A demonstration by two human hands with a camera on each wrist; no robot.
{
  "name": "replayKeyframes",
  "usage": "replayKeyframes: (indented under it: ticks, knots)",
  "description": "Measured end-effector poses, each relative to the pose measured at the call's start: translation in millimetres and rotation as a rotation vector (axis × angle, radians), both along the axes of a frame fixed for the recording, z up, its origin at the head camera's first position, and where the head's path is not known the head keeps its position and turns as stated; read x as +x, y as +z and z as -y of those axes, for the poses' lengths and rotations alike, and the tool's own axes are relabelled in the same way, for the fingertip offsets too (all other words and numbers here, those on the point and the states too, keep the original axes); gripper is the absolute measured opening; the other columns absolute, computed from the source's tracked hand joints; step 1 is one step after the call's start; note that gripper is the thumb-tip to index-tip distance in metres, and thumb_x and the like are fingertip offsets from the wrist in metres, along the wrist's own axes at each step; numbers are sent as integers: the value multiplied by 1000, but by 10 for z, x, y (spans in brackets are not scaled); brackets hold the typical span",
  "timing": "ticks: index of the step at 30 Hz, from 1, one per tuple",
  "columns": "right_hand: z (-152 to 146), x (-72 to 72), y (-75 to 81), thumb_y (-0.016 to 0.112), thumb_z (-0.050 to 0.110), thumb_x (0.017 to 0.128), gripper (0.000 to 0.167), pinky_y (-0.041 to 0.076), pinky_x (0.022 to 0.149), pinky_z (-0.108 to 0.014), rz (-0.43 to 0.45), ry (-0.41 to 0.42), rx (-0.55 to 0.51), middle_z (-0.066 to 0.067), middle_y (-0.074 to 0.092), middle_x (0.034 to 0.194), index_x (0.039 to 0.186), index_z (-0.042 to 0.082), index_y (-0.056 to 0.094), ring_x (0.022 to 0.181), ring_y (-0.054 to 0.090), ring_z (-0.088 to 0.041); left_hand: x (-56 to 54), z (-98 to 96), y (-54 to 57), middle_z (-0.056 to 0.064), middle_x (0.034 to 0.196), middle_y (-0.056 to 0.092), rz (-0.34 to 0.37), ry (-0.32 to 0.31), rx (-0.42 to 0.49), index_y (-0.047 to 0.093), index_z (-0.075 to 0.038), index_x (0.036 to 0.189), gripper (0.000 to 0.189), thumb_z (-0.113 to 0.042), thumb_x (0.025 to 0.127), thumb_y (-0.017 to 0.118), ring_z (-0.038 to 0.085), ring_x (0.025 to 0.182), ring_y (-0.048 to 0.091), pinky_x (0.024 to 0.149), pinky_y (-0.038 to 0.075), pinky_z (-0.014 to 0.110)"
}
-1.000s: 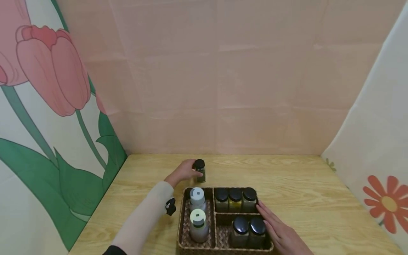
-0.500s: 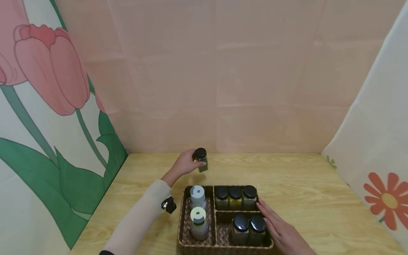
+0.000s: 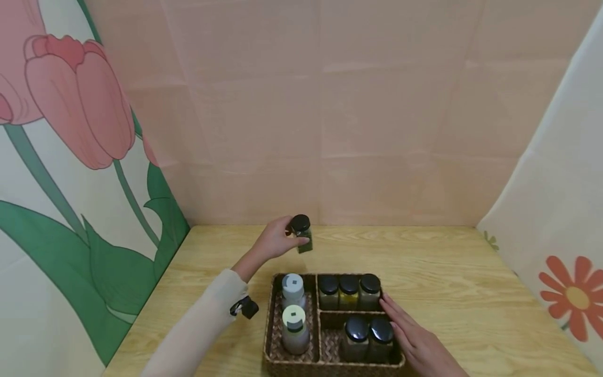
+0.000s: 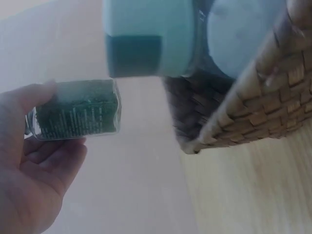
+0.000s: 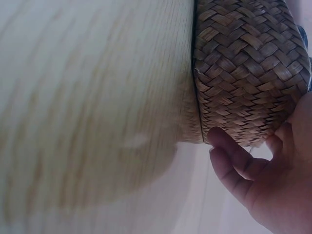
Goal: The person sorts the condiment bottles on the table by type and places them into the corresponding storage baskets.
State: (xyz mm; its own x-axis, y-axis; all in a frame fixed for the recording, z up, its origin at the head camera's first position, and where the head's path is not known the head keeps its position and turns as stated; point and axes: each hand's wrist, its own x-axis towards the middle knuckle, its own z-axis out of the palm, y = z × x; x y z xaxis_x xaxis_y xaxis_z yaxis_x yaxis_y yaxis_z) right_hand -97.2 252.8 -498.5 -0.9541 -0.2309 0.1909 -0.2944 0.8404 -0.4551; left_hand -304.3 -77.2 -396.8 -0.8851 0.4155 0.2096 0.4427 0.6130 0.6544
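Observation:
My left hand (image 3: 275,240) pinches a small glass spice jar (image 3: 305,243) with a black lid, raised above the table behind the basket. In the left wrist view this jar (image 4: 80,108) shows dark green contents and fine print, with thumb and fingers on either side of its lid end. The woven basket (image 3: 320,364) has dividers forming three compartments. Along its right side lies my right hand (image 3: 421,343), fingers fairly straight. From the right wrist, the fingertips of that hand (image 5: 273,187) rest at the basket's braided outer wall (image 5: 248,68).
Two pale-capped bottles (image 3: 294,343) stand in the basket's left compartment. Three black-lidded jars (image 3: 348,299) fill the back right one, and two more jars (image 3: 368,345) are at the front right. A wooden table (image 3: 447,277) meets a pink backdrop (image 3: 320,120) behind.
My left hand has lifted the spice jar off the table behind the basket and moved it up, away and slightly right, with the jar tilting. The right hand stays at the basket's side.

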Motion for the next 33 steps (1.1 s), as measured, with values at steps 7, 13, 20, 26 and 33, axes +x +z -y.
replayKeyframes:
  ticks: [7, 13, 20, 26, 33]
  knots:
    - [-5, -2, -14, 40, 30, 111, 47, 51, 105, -46, 13, 0, 2, 3, 35, 163, 157, 22, 40, 140, 28, -3, 200, -2, 128, -2, 109, 68, -36, -45, 19, 67, -18, 120, 42, -43, 88, 78, 19, 103, 66, 95, 58, 41]
    - [-14, -14, -6, 39, 32, 111, 47, 49, 107, -46, 30, -2, 3, 3, 34, 163, 158, 23, 39, 142, 32, -13, 351, -24, 206, -1, 110, 70, -69, -99, 57, 69, -17, 119, 39, -38, 88, 80, 16, 100, 65, 94, 59, 41]
    - [-21, -3, -4, 40, 31, 111, 47, 50, 106, -46, 16, 1, 0, 2, 35, 163, 157, 22, 40, 140, 23, 3, 467, -36, 230, -2, 111, 69, -84, -131, 61, 68, -17, 119, 38, -37, 88, 79, 16, 101, 65, 93, 59, 41]
    - [-26, -10, -14, 40, 30, 111, 47, 51, 105, -46, 17, -2, 6, 2, 35, 163, 157, 22, 40, 140, 25, 0, 533, -48, 214, -3, 111, 70, -97, -132, 58, 69, -17, 119, 40, -38, 87, 80, 15, 99, 66, 91, 60, 36]
    - [-40, -4, -37, 40, 29, 111, 47, 51, 104, -46, 13, -11, 17, 2, 36, 163, 157, 22, 40, 140, 30, -7, 628, -90, 255, -2, 114, 70, -91, -150, 90, 69, -17, 121, 41, -38, 87, 80, 19, 102, 66, 93, 59, 38]
